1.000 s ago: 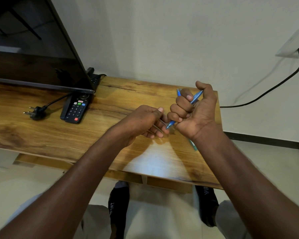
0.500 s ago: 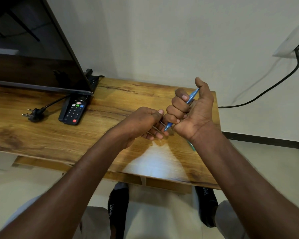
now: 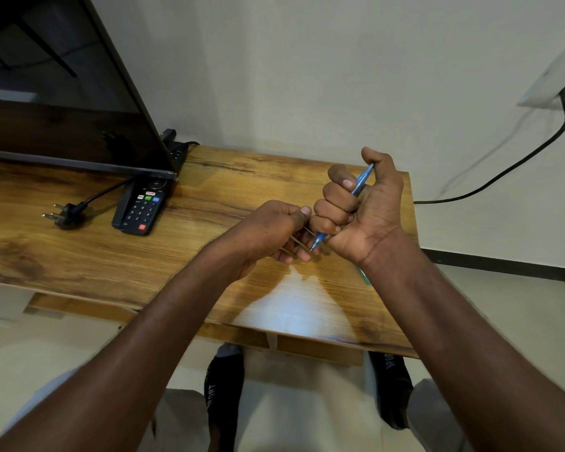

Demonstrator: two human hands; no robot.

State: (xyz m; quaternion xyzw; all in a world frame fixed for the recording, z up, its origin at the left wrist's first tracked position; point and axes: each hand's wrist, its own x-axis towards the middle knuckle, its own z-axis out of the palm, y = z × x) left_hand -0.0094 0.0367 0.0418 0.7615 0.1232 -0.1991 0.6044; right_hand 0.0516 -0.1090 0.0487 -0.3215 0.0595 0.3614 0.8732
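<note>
Not much has changed since a moment ago: both hands stay close together over the bench (image 3: 111,265), and the right hand (image 3: 362,216) sits just a bit higher. A second ago a small second blue tip poked out above the right fingers; now only one blue end shows there. The right hand is closed in a fist around one blue pen (image 3: 361,182), with its tip pointing down, just beside the left fingers. The left hand (image 3: 268,233) is curled around some thin sticks (image 3: 299,240). It looks like three, but they are blurry, so I cannot be sure. One green pen (image 3: 363,276) lies on the bench, mostly hidden under the right wrist. Far off to the left are one remote (image 3: 141,208) and one plug (image 3: 67,212) lying on the bench, with one TV (image 3: 62,93) standing behind them.
</note>
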